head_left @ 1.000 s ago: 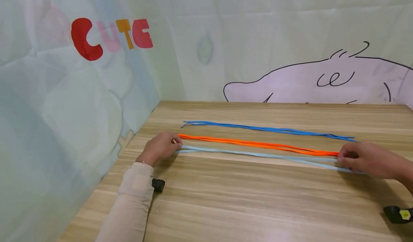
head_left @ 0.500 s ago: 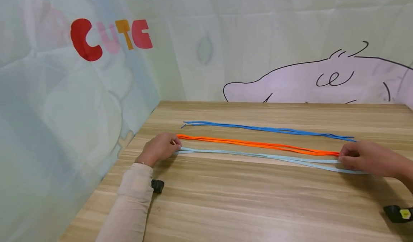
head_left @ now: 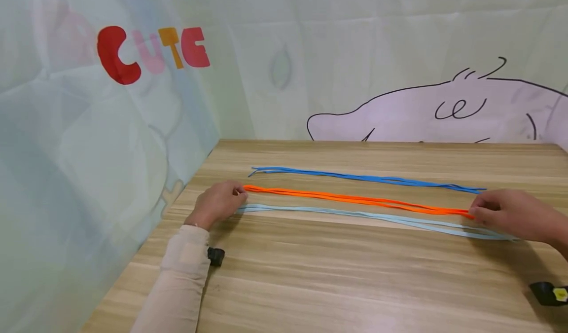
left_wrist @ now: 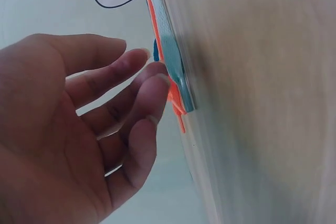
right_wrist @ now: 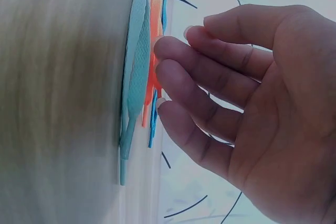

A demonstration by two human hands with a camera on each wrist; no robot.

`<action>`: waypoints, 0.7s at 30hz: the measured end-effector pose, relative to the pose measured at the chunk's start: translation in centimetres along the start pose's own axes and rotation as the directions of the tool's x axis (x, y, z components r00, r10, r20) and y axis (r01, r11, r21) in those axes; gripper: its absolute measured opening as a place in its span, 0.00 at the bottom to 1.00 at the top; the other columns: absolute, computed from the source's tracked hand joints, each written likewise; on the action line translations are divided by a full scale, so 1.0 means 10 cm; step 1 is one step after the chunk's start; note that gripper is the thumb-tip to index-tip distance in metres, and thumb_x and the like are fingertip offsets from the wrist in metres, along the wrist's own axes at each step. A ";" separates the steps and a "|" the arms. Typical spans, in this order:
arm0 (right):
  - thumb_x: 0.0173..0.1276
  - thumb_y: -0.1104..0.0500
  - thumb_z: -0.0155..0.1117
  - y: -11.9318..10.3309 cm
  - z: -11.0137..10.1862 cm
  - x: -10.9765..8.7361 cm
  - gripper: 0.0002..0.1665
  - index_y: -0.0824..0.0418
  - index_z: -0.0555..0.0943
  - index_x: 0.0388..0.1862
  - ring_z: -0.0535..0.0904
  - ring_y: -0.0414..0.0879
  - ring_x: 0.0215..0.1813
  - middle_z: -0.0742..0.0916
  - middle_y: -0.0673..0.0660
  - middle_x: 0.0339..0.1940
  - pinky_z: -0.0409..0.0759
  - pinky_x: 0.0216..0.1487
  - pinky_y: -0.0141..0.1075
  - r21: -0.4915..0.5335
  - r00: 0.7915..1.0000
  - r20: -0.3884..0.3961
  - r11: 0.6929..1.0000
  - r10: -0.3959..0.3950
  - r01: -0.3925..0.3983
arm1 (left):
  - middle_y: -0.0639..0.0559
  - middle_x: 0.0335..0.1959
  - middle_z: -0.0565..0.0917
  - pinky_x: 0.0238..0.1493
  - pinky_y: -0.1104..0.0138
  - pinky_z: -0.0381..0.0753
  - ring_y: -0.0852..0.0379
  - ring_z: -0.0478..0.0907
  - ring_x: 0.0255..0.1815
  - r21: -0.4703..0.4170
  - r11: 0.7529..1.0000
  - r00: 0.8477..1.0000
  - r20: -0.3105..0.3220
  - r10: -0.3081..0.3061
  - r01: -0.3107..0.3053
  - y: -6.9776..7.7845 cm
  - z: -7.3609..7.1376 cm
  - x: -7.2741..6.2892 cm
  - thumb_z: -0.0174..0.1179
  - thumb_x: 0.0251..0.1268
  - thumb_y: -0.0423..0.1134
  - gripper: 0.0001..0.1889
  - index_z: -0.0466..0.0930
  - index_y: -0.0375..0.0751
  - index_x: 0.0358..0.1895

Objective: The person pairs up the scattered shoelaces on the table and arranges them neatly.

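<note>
Three flat shoelaces, each doubled lengthwise, lie side by side: blue (head_left: 355,176) farthest back, an orange shoelace (head_left: 337,197) in the middle and a light blue shoelace (head_left: 310,209) nearest. My left hand (head_left: 219,202) is at the orange lace's left end, its bent fingers loose and thumb apart. In the left wrist view, its fingertips (left_wrist: 161,80) overlap the orange lace. At the other end is my right hand (head_left: 516,214), fingertips right at the orange lace. The right wrist view shows those fingers loosely curved, gripping nothing, beside the light blue lace's tips (right_wrist: 124,171).
The laces rest on a wood-grain table (head_left: 346,274). Printed cloth walls stand along its left side and back, with CUTE lettering (head_left: 120,54) on the left one. A black wrist camera (head_left: 216,257) sits on my left wrist, and another black device (head_left: 548,293) shows by my right.
My right hand has shifted slightly right and away from the light blue lace, whose right-end strands now lie closer together. My left hand has drawn back a little to the left.
</note>
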State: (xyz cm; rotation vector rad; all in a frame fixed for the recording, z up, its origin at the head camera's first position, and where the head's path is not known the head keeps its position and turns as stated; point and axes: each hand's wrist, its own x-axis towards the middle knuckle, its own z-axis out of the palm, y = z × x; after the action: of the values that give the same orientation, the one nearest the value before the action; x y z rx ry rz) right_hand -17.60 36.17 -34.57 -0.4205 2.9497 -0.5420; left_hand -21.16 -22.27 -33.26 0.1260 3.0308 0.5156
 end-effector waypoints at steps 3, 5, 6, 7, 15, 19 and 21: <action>0.77 0.56 0.59 0.01 0.01 0.01 0.10 0.58 0.83 0.36 0.71 0.39 0.29 0.80 0.46 0.27 0.70 0.29 0.34 0.018 1.000 -0.012 1.000 -0.007 0.007 | 0.49 0.47 0.84 0.37 0.58 0.76 0.51 0.77 0.37 -0.032 0.999 1.000 -0.004 0.003 -0.003 0.00 0.01 0.01 0.53 0.72 0.45 0.13 0.86 0.46 0.48; 0.77 0.55 0.59 0.00 0.01 0.01 0.10 0.57 0.83 0.37 0.72 0.38 0.28 0.81 0.46 0.27 0.70 0.30 0.34 0.028 1.000 -0.017 1.000 -0.007 0.007 | 0.49 0.46 0.84 0.36 0.58 0.75 0.52 0.77 0.36 -0.049 0.999 1.000 -0.004 0.009 -0.009 0.01 0.03 0.02 0.54 0.72 0.45 0.13 0.86 0.46 0.47; 0.77 0.55 0.58 -0.01 0.01 0.01 0.11 0.58 0.83 0.37 0.72 0.38 0.28 0.81 0.46 0.27 0.70 0.30 0.34 0.036 1.000 -0.015 0.999 -0.007 0.008 | 0.49 0.45 0.84 0.36 0.59 0.75 0.52 0.76 0.36 -0.054 0.998 1.000 -0.005 0.013 -0.013 0.02 0.03 0.02 0.54 0.72 0.45 0.13 0.86 0.46 0.47; 0.77 0.55 0.59 -0.01 0.02 0.01 0.10 0.58 0.83 0.38 0.72 0.38 0.29 0.81 0.46 0.27 0.71 0.30 0.34 0.044 1.000 -0.016 0.999 -0.007 0.008 | 0.49 0.45 0.84 0.36 0.59 0.75 0.52 0.76 0.36 -0.059 0.998 1.000 -0.004 0.019 -0.019 0.02 0.04 0.03 0.54 0.72 0.45 0.13 0.86 0.45 0.47; 0.76 0.57 0.60 -0.13 0.00 0.07 0.09 0.58 0.82 0.35 0.72 0.39 0.28 0.80 0.47 0.26 0.71 0.31 0.34 0.052 0.996 -0.075 0.998 -0.042 0.046 | 0.50 0.47 0.84 0.35 0.60 0.75 0.52 0.77 0.35 -0.057 0.997 0.999 0.008 0.043 -0.043 0.12 0.02 0.09 0.52 0.73 0.44 0.14 0.85 0.44 0.50; 0.76 0.55 0.60 -0.21 -0.03 0.14 0.08 0.58 0.82 0.38 0.72 0.40 0.28 0.79 0.47 0.25 0.69 0.31 0.35 0.042 0.996 -0.073 0.998 -0.045 0.049 | 0.48 0.49 0.85 0.39 0.56 0.78 0.51 0.79 0.39 -0.043 0.996 0.997 -0.004 0.081 -0.081 0.19 0.00 0.15 0.52 0.75 0.44 0.14 0.85 0.43 0.52; 0.76 0.55 0.60 -0.24 -0.04 0.19 0.08 0.58 0.82 0.40 0.72 0.41 0.30 0.79 0.47 0.26 0.69 0.31 0.36 0.041 0.997 -0.066 0.998 -0.046 0.049 | 0.47 0.50 0.85 0.43 0.54 0.79 0.49 0.80 0.43 -0.039 0.994 0.995 -0.014 0.097 -0.097 0.24 0.00 0.18 0.53 0.75 0.44 0.14 0.85 0.44 0.52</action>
State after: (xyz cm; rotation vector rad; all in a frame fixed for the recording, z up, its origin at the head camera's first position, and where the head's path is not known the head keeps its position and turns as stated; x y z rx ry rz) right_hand -18.87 33.62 -33.41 -0.4790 2.9903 -0.6340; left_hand -22.81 -19.82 -32.54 0.2702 3.0359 0.5858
